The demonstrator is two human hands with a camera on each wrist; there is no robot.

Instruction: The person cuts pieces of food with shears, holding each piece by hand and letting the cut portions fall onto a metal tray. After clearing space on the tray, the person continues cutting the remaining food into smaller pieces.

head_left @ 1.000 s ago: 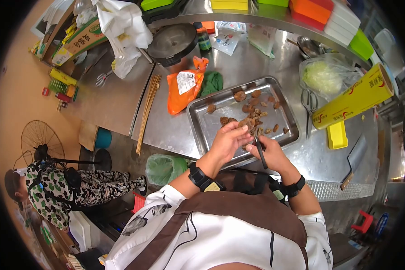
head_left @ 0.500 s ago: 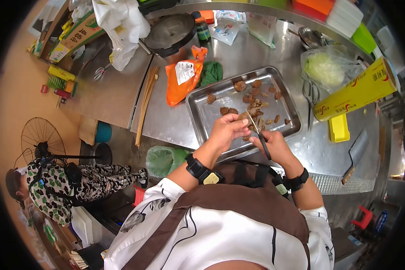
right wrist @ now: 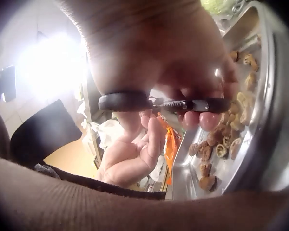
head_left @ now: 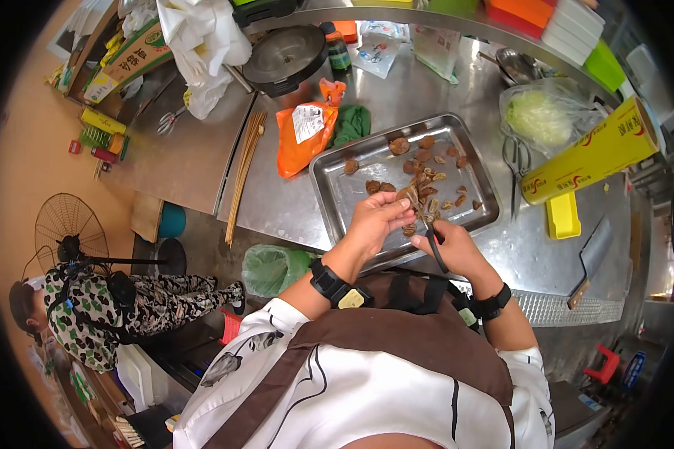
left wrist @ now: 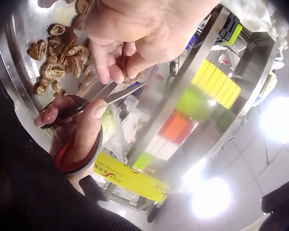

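Observation:
My left hand [head_left: 378, 221] pinches a brown food piece [left wrist: 134, 77] with a pale, ruffled inside, fingertips and thumb partly covering it. In my right hand [head_left: 458, 253] is a pair of scissors [left wrist: 127, 93] with black, red-lined handles; thumb and fingers go through the loops. The blades stand spread, right at the held piece, in the left wrist view. Both hands are over the near side of a rectangular metal tray [head_left: 341, 202]. Inside it lie brown whole lumps [head_left: 399, 145] and several smaller cut pieces [left wrist: 53, 70] with ruffled faces.
Left of the tray are an orange bag [head_left: 301, 142], green cloth [head_left: 350, 125] and wooden skewers [head_left: 245, 179]. On the right lie other scissors [head_left: 515, 161], a yellow roll [head_left: 588, 153], bagged cabbage [head_left: 539, 120] and a cleaver [head_left: 593, 251]. A person [head_left: 75, 314] stands at left.
The scissors have tilted and shifted slightly in my right hand, their blades still at the held piece. My left hand keeps pinching it in nearly the same spot. The head view moved slightly.

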